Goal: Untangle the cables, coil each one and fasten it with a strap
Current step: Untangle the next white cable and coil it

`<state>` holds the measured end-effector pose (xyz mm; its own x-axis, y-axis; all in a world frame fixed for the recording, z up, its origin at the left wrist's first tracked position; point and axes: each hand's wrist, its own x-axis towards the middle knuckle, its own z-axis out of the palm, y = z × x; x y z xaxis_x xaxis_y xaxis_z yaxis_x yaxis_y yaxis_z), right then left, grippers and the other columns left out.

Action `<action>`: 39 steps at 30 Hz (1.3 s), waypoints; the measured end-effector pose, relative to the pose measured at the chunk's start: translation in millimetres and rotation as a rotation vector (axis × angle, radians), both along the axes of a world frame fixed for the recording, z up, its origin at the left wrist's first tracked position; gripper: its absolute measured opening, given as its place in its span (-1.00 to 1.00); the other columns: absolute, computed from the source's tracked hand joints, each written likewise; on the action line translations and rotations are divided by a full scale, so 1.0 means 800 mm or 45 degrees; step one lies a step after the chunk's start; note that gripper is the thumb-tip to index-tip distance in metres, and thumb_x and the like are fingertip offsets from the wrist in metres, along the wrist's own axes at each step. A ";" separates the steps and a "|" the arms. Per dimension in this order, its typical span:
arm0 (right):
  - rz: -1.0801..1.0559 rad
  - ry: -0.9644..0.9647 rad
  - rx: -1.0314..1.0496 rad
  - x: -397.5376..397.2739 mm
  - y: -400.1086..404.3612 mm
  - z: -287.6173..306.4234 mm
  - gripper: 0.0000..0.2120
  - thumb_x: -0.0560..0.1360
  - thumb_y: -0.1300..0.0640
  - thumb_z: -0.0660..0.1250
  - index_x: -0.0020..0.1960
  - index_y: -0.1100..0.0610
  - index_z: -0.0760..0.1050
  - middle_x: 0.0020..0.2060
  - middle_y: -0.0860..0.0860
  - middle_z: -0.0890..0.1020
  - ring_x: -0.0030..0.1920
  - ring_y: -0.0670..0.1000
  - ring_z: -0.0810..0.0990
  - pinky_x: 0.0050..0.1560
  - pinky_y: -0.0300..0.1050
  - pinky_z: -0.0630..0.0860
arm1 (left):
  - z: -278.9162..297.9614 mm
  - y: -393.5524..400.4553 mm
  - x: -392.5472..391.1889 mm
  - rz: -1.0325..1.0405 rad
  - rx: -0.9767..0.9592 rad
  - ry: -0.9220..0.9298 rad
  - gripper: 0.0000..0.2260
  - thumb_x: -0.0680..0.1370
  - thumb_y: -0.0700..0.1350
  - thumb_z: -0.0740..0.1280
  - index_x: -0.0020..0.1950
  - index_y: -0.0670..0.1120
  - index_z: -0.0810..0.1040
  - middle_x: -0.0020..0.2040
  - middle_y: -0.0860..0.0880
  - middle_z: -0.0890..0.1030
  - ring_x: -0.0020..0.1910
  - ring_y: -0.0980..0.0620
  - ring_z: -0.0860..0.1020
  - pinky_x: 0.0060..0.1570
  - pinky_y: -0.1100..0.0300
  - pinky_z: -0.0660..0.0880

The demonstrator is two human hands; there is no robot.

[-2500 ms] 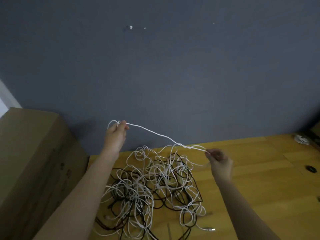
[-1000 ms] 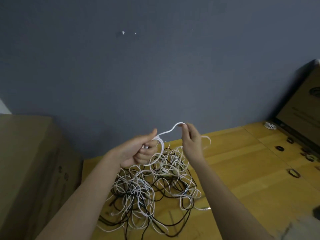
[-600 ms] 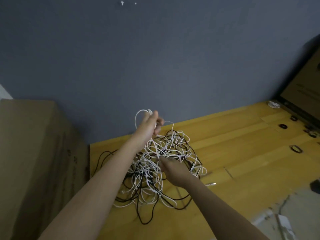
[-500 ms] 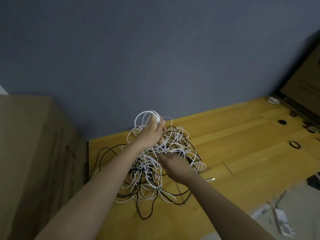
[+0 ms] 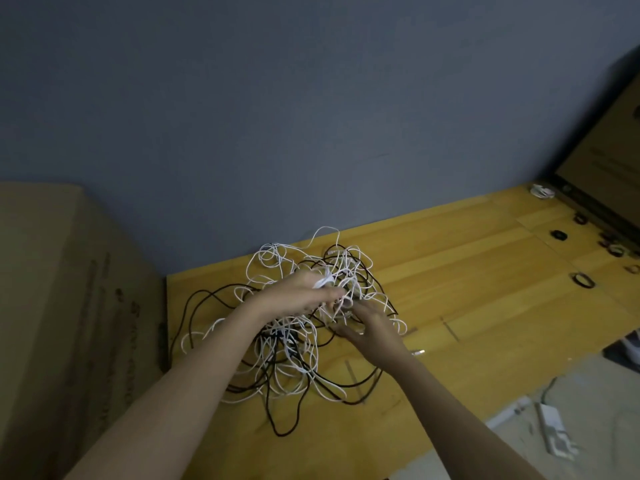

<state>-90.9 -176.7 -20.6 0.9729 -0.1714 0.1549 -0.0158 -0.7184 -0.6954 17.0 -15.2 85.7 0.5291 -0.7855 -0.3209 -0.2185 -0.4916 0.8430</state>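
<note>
Head view shows our left hand [image 5: 294,299], lower than a moment ago, gripping gathered white cable [image 5: 325,282] just above the tangle [image 5: 287,344] on the wooden table [image 5: 485,271], while our right hand [image 5: 372,329] now digs its curled fingers into the knot, so untangling has hardly begun.

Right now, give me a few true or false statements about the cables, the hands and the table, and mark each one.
1. The tangle holds both white and black cables. True.
2. The left hand grips white cable. True.
3. The right hand rests flat on bare table, away from the tangle. False: it is in among the tangle, just below the left hand.
4. The pile lies on a wooden table. True.
5. Every cable is coiled and strapped. False: the pile is a loose tangle.
6. The straps lie left of the tangle. False: they lie far right.
</note>
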 end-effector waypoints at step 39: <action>-0.047 0.041 0.152 0.083 0.024 0.108 -0.54 0.55 -0.06 0.29 0.42 -0.07 0.33 0.49 -0.07 0.15 0.45 -0.04 0.05 0.38 0.00 0.14 | 0.064 0.022 0.032 0.600 -0.587 0.058 -0.75 0.66 -0.01 0.13 -0.12 -0.10 0.46 -0.53 0.12 0.24 -0.55 0.15 0.14 -0.55 0.32 0.10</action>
<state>-24.3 -157.7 65.5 0.9697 -0.2229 0.0998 -0.0649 -0.6293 -0.7744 42.9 2.3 136.6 0.8436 -0.5357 -0.0374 -0.0273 -0.1124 0.9933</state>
